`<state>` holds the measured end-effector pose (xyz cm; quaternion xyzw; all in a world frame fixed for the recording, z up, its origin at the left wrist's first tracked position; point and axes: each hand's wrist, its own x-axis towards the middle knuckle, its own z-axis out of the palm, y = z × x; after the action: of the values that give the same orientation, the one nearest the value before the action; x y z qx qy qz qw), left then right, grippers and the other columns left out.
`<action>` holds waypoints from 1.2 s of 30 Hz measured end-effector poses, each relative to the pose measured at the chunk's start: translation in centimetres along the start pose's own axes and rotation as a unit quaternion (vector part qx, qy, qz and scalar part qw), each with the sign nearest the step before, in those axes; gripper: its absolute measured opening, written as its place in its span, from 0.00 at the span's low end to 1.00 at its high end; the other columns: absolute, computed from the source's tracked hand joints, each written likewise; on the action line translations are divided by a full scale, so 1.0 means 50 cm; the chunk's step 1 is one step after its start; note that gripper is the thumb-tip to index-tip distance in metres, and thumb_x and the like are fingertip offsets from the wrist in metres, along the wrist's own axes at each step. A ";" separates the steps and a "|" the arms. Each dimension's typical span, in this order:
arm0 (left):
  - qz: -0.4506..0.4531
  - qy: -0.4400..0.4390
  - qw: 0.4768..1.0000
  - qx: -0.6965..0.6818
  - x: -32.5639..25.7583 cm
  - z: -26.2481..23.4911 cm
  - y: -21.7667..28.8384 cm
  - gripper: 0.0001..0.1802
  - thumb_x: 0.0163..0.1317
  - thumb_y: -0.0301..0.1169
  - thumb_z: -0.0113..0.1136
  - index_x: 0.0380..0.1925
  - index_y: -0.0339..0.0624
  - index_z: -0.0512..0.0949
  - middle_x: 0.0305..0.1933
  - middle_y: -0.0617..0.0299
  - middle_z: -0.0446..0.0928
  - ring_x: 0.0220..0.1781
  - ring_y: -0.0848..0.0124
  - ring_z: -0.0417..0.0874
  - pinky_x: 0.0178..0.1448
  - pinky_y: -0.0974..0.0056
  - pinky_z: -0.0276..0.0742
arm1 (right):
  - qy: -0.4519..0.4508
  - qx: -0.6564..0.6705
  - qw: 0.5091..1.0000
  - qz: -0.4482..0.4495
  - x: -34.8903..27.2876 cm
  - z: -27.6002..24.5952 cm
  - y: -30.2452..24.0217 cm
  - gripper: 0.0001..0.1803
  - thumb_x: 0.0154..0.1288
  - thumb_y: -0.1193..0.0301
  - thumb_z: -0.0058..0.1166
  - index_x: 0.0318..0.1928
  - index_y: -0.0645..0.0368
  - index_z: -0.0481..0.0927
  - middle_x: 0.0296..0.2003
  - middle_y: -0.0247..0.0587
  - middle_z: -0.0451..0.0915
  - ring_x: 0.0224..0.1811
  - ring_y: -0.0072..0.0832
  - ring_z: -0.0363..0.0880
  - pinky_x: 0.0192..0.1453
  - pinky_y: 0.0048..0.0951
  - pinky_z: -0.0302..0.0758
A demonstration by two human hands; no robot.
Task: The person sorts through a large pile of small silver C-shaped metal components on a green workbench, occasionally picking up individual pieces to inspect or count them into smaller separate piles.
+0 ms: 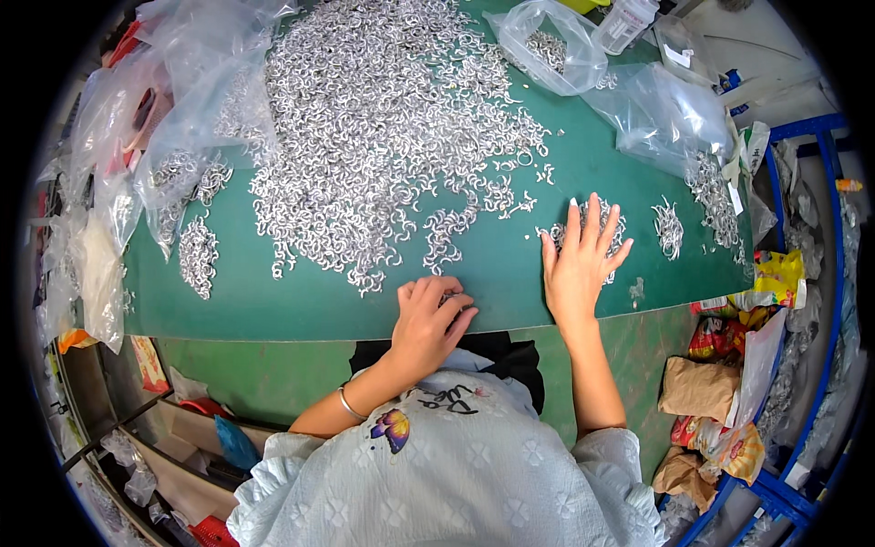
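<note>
A large heap of small curved silver metal pieces covers the middle of the green table. At the table's near edge my left hand is closed, fingers curled round a few of these pieces, mostly hidden by the fingers. My right hand lies with its fingers spread over a small pile of the same pieces, which shows between and beside the fingers. To the right of that hand is another small pile. A separate small pile sits on the left side.
Clear plastic bags drape over the table's left side. An open bag of pieces, a clear bag and a plastic jar stand at the far right. A blue metal rack and packets flank the right; shelves are lower left.
</note>
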<state>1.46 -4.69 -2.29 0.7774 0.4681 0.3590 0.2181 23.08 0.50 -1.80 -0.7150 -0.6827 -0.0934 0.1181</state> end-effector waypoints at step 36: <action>-0.002 0.019 1.000 -0.001 -0.002 0.005 0.000 0.12 0.50 0.25 0.71 0.34 0.43 0.80 0.43 0.63 0.75 0.45 0.64 0.76 0.49 0.58 0.63 | -0.004 0.237 0.959 -0.154 -0.018 -0.025 -0.092 0.17 0.63 0.75 0.57 0.53 0.62 0.77 0.38 0.40 0.83 0.63 0.40 0.71 0.68 0.55 0.54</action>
<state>1.60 -4.76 -2.48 0.7692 0.4733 0.3741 0.2107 18.47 -0.56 -0.67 -0.5534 -0.7875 0.0571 0.2652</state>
